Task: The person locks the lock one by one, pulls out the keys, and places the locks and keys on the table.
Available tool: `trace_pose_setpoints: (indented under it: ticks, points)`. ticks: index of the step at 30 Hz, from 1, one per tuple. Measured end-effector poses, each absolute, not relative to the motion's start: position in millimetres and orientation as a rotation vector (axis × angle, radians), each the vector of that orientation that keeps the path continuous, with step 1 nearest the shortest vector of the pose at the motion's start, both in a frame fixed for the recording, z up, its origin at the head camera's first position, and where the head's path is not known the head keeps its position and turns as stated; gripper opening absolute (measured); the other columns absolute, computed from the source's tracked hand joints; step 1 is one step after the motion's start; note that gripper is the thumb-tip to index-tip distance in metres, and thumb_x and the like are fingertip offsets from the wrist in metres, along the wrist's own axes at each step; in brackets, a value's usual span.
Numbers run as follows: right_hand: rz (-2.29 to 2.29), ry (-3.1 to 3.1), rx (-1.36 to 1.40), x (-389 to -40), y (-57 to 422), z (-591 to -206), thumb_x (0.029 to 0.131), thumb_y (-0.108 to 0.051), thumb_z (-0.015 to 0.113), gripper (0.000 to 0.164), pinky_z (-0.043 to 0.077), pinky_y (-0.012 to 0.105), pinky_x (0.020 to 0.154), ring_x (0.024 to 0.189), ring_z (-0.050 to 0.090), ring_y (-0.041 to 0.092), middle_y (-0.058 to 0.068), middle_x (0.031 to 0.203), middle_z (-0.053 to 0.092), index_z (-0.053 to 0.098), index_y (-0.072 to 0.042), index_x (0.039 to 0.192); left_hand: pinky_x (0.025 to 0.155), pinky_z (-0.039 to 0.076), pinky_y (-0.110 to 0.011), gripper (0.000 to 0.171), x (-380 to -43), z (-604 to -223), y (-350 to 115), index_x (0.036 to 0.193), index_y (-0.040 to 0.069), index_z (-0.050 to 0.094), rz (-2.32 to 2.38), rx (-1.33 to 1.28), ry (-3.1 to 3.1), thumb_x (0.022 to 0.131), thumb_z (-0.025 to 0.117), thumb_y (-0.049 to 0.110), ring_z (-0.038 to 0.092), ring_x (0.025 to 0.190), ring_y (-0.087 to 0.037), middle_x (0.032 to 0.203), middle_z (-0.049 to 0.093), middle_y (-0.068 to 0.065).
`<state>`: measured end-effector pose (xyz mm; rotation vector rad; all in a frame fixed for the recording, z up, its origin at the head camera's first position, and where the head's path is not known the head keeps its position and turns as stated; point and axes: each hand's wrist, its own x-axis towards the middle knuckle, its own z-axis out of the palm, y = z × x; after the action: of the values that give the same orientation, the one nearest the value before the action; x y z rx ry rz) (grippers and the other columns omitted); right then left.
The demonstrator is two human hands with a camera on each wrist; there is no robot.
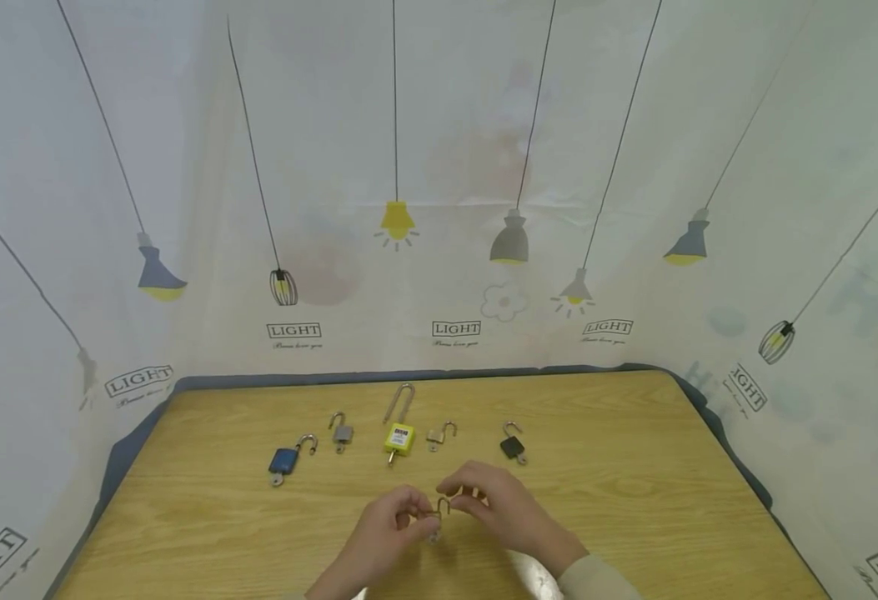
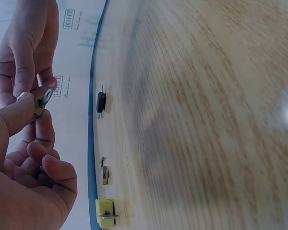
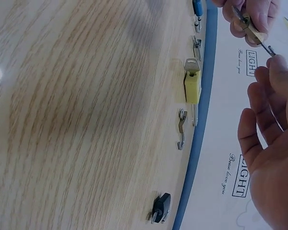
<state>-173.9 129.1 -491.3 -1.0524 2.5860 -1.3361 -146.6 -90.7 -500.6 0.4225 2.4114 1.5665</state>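
Between both hands, above the front of the table, is a small brass padlock (image 3: 254, 34) with its shackle raised and a key (image 2: 47, 96) in its base. My left hand (image 1: 388, 532) pinches the padlock body between thumb and fingers, hiding part of it in the head view. Thumb and forefinger of my right hand (image 1: 504, 510) pinch the end of the shackle (image 1: 443, 503). Beyond the hands, a yellow padlock (image 1: 399, 438) with a long shackle and a small brass padlock (image 1: 434, 436) lie on the wooden table (image 1: 634, 500), both unlocked with keys in them.
Also lying unlocked with keys are a blue padlock (image 1: 284, 460), a small grey padlock (image 1: 343, 434) on the left and a black padlock (image 1: 513, 447) on the right. A pale curtain (image 1: 439, 275) printed with lamps surrounds the table's back and sides.
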Motion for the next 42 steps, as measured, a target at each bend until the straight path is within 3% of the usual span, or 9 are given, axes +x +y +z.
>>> trace_pose_setpoints:
  ticks: [9, 18, 28, 37, 42]
  points:
    - [-1.385, 2.475, -0.923, -172.5, 124.7, -485.1, 0.094, -0.035, 0.058, 0.013, 0.049, 0.026, 0.070, 0.081, 0.057, 0.008, -0.011, 0.092, 0.065, 0.064, -0.025, 0.099, 0.059, 0.036, -0.023, 0.019, -146.7, -498.6, -85.2, 0.094, 0.019, 0.063, 1.572, 0.398, 2.362, 0.086, 0.069, 0.036, 0.045, 0.068, -0.014, 0.090, 0.066, 0.005]
    - [-1.476, 2.448, -0.789, -170.4, 119.8, -483.6, 0.094, -0.033, 0.060, 0.011, 0.044, 0.023, 0.058, 0.067, 0.051, 0.010, -0.006, 0.080, 0.063, 0.064, -0.023, 0.090, 0.069, 0.041, -0.029, 0.022, -146.6, -499.7, -81.7, 0.095, 0.013, 0.064, 1.678, 0.333, 2.247, 0.086, 0.070, 0.032, 0.050, 0.080, -0.017, 0.092, 0.066, -0.001]
    - [-1.499, 2.494, -0.654, -171.6, 123.1, -480.5, 0.098, -0.023, 0.054, 0.014, 0.049, 0.028, 0.067, 0.083, 0.059, 0.013, -0.003, 0.099, 0.067, 0.065, -0.019, 0.106, 0.074, 0.047, -0.035, 0.023, -146.6, -505.3, -78.8, 0.095, 0.008, 0.067, 1.741, 0.258, 2.234, 0.087, 0.069, 0.030, 0.059, 0.085, -0.018, 0.091, 0.069, -0.003]
    - [-1.540, 2.440, -0.687, -156.8, 114.7, -446.0, 0.093, -0.009, 0.060, 0.010, 0.047, 0.026, 0.067, 0.080, 0.056, 0.017, 0.008, 0.099, 0.068, 0.067, -0.011, 0.100, 0.074, 0.049, -0.035, 0.024, -144.2, -503.3, -78.3, 0.094, 0.005, 0.067, 1.752, 0.241, 2.263, 0.087, 0.070, 0.028, 0.060, 0.083, -0.017, 0.091, 0.069, -0.005]
    - [-1.522, 2.450, -0.684, -164.5, 116.4, -471.6, 0.093, -0.016, 0.062, 0.007, 0.047, 0.026, 0.066, 0.079, 0.056, 0.014, -0.001, 0.094, 0.067, 0.068, -0.016, 0.097, 0.073, 0.048, -0.033, 0.021, -143.2, -507.7, -76.7, 0.095, 0.004, 0.066, 1.751, 0.216, 2.266, 0.088, 0.069, 0.024, 0.058, 0.082, -0.016, 0.091, 0.067, -0.004]
